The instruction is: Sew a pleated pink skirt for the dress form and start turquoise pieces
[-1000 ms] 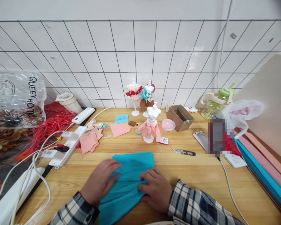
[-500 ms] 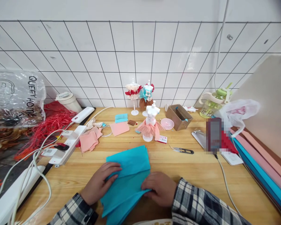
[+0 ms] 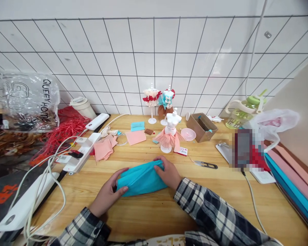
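Note:
A folded turquoise sheet (image 3: 142,179), crepe paper or thin cloth, lies low over the table in front of me. My left hand (image 3: 111,189) grips its left end, thumb in front and fingers behind. At the right end my right hand (image 3: 167,172) pinches the upper edge, thumb on the near side. Just beyond the sheet stands a small white mannequin (image 3: 173,121) wearing a peach skirt (image 3: 169,138). Thread snips (image 3: 205,165) lie to the right of the sheet, and peach pieces (image 3: 104,147) are beyond my left hand.
Two dressed mannequins (image 3: 151,99) stand near the tiled wall. A cardboard box (image 3: 202,128) and pink bowl (image 3: 188,134) are at the back. Power strips (image 3: 83,155) and looped cables line the left; a green-lidded bottle (image 3: 242,114), a phone-like device and coloured rolls (image 3: 290,181) sit right.
The turquoise sheet has been folded up from a longer spread into a narrow bundle. My right hand has moved up and away from me, and the view has shifted slightly.

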The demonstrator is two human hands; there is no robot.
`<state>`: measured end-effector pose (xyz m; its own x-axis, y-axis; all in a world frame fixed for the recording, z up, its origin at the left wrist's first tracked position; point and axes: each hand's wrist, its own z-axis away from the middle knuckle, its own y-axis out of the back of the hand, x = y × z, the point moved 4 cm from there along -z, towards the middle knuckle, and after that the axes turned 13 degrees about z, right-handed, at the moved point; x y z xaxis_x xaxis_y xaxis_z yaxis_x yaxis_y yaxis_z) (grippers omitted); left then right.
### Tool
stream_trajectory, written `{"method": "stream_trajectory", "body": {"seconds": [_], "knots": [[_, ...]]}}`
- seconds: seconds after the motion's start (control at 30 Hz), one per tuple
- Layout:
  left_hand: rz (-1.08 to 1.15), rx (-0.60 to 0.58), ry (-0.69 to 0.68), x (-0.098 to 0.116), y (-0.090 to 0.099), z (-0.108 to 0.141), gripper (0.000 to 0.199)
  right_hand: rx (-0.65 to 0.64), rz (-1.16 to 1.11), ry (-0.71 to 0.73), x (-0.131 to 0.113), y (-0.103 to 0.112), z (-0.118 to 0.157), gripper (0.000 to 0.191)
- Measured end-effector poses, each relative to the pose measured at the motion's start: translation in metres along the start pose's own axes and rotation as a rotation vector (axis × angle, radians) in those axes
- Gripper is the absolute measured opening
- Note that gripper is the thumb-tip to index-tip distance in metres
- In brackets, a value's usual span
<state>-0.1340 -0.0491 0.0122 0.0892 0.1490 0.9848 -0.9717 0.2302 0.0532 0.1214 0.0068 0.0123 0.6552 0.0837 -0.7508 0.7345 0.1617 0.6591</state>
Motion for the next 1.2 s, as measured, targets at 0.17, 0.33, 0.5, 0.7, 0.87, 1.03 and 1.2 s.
{"method": "stream_trajectory", "body": {"seconds": [0.17, 0.33, 0.5, 0.7, 0.87, 1.03, 1.2], "knots": [[0.011, 0.025, 0.014, -0.007, -0.003, -0.007, 0.093, 0.009, -0.217, -0.119, 0.023, -0.008, 0.004, 0.045], [-0.295, 0.098, -0.066, -0.007, -0.001, -0.005, 0.070, 0.032, -0.093, -0.048, 0.022, -0.008, 0.011, 0.063], [-0.860, 0.482, -0.624, 0.030, -0.007, 0.030, 0.066, 0.009, 0.040, 0.082, 0.014, -0.011, 0.016, 0.070], [-1.032, -0.048, -0.563, 0.019, -0.058, 0.011, 0.025, 0.006, 0.139, 0.117, 0.014, -0.017, 0.019, 0.074], [-1.085, -0.016, -0.393, 0.008, -0.069, -0.019, 0.028, 0.231, 0.424, 0.213, 0.007, -0.005, 0.028, 0.058], [-1.033, -0.076, -0.450, 0.002, -0.070, -0.020, 0.033, 0.086, 0.577, 0.719, -0.019, -0.023, 0.037, 0.040], [-1.056, -0.083, -0.413, -0.005, -0.066, -0.018, 0.047, -0.061, 0.628, 0.508, -0.010, -0.029, 0.024, 0.068]]}}
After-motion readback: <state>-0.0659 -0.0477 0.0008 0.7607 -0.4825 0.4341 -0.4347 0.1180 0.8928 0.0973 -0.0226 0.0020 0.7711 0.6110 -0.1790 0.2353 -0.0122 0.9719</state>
